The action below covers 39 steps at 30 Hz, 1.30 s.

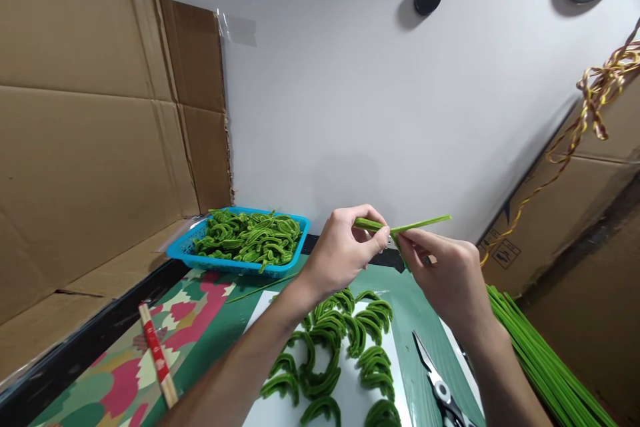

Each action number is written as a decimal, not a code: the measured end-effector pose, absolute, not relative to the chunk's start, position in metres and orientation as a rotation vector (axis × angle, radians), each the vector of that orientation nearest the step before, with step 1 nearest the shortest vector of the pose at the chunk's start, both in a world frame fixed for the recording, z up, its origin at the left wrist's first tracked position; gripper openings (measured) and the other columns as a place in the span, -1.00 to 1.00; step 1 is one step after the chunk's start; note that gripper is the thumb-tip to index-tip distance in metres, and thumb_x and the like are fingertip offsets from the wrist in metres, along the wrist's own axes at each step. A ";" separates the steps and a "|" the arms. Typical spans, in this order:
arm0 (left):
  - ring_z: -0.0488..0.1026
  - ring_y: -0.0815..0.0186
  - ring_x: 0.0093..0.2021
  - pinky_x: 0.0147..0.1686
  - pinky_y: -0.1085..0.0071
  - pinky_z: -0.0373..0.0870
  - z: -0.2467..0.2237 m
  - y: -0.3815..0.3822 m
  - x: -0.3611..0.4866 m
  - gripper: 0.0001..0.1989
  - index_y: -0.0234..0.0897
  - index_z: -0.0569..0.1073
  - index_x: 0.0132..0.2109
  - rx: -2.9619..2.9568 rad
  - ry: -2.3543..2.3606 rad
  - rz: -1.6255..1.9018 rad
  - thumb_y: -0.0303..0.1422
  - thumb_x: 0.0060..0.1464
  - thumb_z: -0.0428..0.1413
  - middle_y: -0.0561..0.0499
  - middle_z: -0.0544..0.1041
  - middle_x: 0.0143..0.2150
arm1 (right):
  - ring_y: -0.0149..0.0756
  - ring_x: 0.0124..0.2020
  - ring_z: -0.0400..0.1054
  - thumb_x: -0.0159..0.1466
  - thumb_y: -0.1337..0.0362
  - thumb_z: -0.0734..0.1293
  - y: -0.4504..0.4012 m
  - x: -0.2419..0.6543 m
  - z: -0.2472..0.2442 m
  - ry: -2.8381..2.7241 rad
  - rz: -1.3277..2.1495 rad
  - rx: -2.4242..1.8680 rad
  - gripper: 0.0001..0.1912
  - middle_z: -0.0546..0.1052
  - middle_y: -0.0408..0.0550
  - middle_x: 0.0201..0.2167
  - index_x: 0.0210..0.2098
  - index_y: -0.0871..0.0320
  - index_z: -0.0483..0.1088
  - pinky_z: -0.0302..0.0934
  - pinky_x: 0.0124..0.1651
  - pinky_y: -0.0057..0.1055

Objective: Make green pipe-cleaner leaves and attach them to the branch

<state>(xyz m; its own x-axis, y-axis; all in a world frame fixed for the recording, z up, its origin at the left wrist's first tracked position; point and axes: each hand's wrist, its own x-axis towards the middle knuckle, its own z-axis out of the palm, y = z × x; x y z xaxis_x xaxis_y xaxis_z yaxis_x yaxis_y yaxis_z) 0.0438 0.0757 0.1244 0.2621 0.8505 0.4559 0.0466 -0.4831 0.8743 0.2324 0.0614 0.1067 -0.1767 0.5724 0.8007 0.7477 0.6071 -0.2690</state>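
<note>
Between my two raised hands is a green fuzzy pipe cleaner (423, 222), bent or crossed near its middle. My left hand (350, 247) pinches it with thumb and fingers. Close beside, my right hand (443, 267) grips it with the fingertips, and one straight end sticks out to the right above that hand. Below them lies a white sheet (350, 377) covered with several curved green pipe cleaner pieces (323, 360). The scissors (440, 387) rest on the green table to the right of the sheet, under my right forearm.
A blue basket (240, 268) heaped with shaped green pipe cleaners stands at the back left. Wrapped chopsticks (157, 350) lie on the patterned mat. At right is a bundle of long green pipe cleaners (545, 357). Cardboard (90, 147) walls the left side; twisted wire (595, 97) hangs at right.
</note>
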 end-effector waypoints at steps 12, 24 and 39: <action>0.52 0.35 -0.43 -0.48 0.49 0.37 0.122 0.073 0.046 -0.87 -0.29 0.55 -0.25 1.922 0.832 1.174 -0.31 0.24 0.24 0.00 0.60 -0.39 | -0.37 -0.55 0.49 0.33 0.38 0.35 0.051 0.231 0.119 -1.969 0.129 -1.112 -0.75 0.58 -0.22 -0.58 -0.47 0.11 0.55 0.26 -0.43 -0.47; 0.36 0.47 -0.57 -0.62 0.56 0.25 0.122 0.081 0.044 -0.82 -0.31 0.55 -0.24 1.760 0.811 1.114 -0.27 0.23 0.28 0.08 0.53 -0.47 | -0.36 -0.55 0.51 0.33 0.34 0.42 0.050 0.233 0.119 -1.914 0.096 -1.104 -0.82 0.61 -0.22 -0.56 -0.42 0.08 0.58 0.33 -0.43 -0.47; 0.32 0.49 -0.63 -0.60 0.56 0.19 0.131 0.078 0.036 -0.69 -0.27 0.48 -0.18 1.706 0.655 1.027 -0.10 0.27 0.29 0.18 0.41 -0.55 | -0.42 -0.41 0.60 0.39 0.41 0.43 0.059 0.243 0.114 -1.929 -0.044 -0.745 -0.85 0.68 -0.20 -0.30 -0.10 0.05 0.58 0.45 -0.30 -0.52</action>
